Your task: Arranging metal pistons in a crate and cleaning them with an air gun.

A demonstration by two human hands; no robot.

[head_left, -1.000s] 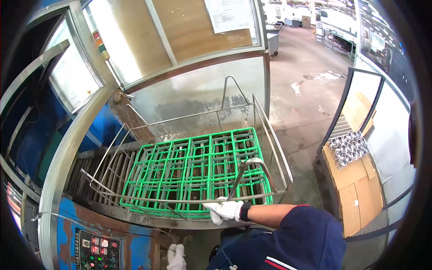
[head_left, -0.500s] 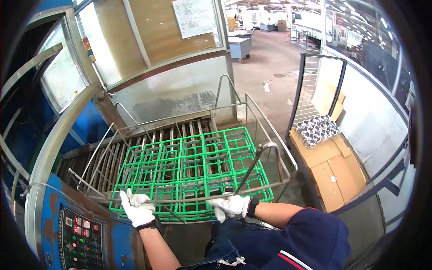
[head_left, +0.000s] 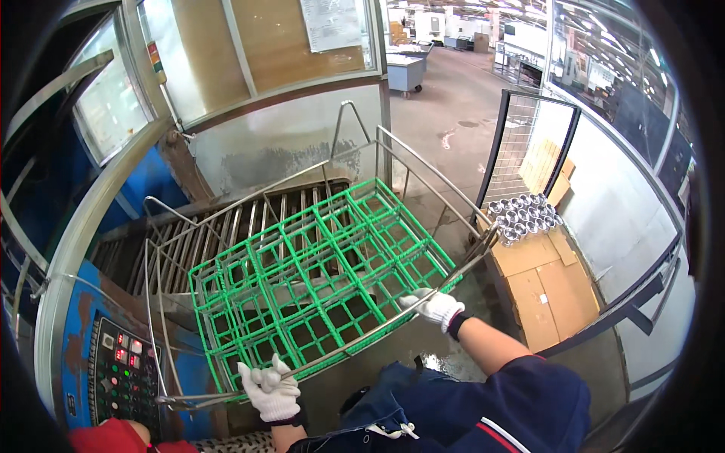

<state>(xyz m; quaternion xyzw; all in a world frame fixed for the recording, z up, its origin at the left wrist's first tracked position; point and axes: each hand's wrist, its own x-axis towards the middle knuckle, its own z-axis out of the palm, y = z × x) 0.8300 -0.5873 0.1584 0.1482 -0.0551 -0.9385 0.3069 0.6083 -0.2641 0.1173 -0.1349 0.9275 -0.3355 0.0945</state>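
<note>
Held wire basket (head_left: 321,306) aslant at the roller conveyor (head_left: 170,253)

In the head view, held the steel-framed, green-gridded wire basket directly in front of the body, its far side over the rollers and its near side out over the floor (head_left: 468,113). Could not tell any resting contact between basket and rollers.

Closed the right hand (head_left: 434,306), white-gloved, over the near rail (head_left: 362,344) toward the right end, fingers bent inward. Had the left hand (head_left: 272,391), gloved alike, at the same rail toward the left end, thumb apart from half-curled fingers; could not tell from this angle how tightly gripped.

Had a control panel (head_left: 124,370) with lit red displays just left of the basket, and red clothing (head_left: 106,438) at the lower-left edge. On the right, had cardboard (head_left: 559,291) lying near, with rows of shiny round metal parts (head_left: 525,219) on its far end, beside a black mesh frame (head_left: 493,155).

Faced a pale wall panel (head_left: 283,140) beyond the basket, with a paper sheet (head_left: 332,24) higher up and a striped signal light (head_left: 155,62) to the left. Farther off, saw a grey cart (head_left: 405,73).
</note>
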